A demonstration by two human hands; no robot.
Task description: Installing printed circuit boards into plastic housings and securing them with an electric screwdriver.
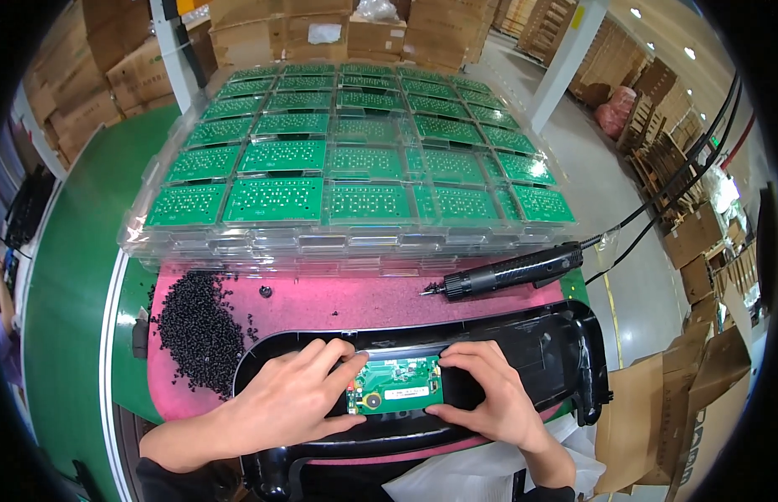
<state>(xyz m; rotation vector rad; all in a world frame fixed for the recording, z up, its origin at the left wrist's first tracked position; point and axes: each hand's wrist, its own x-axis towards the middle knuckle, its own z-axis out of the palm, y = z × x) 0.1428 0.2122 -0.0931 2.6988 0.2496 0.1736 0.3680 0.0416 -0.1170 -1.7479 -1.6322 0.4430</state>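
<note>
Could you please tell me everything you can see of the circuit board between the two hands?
The circuit board is green and roughly rectangular, with small mounted parts, a white label and a round, brassy disc at lower left. It faces up, long side across, in or just above the black housing; which, I cannot tell. The left hand and right hand grip its opposite ends.

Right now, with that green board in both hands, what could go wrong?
The left hand and right hand hold the green rectangular circuit board near its ends, so a fingertip might slip against its exposed parts. The loose pile of tiny black pieces lies beside the long black plastic housing, so a nudge could scatter it. The black cylindrical power screwdriver, lying sideways, could roll if bumped.
</note>
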